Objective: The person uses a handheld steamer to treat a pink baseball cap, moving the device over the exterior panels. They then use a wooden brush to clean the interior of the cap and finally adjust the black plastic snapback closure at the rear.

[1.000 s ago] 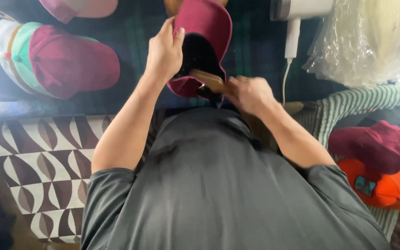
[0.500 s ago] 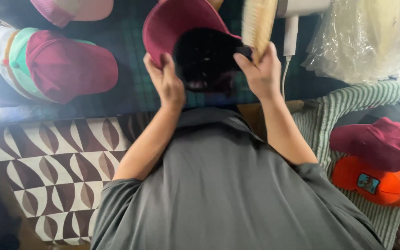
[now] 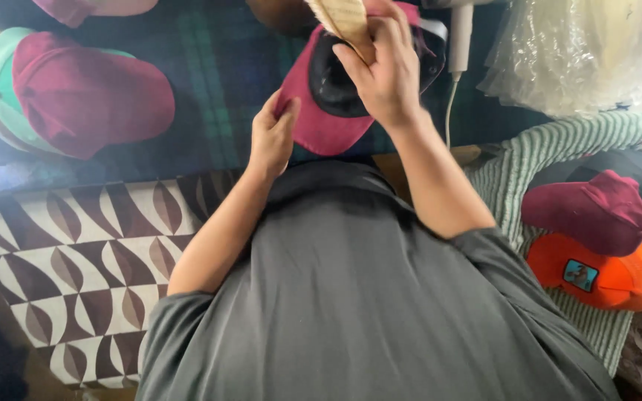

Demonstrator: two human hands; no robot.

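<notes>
Dark plaid cloth (image 3: 209,82) covers the worktop. Left hand (image 3: 273,137) now pinches the maroon fabric cap (image 3: 321,126)'s brim; right hand (image 3: 388,70), shifted over it, grips a pale bristle brush (image 3: 343,18)

One camera only, worn on the person's head and looking steeply down along the grey-shirted torso (image 3: 365,297), which fills the frame from 6 o'clock to the centre. It sits close: the left hand (image 3: 273,137) and right hand (image 3: 384,74) appear near 12 o'clock, the patterned floor (image 3: 61,252) at 8 o'clock.
</notes>
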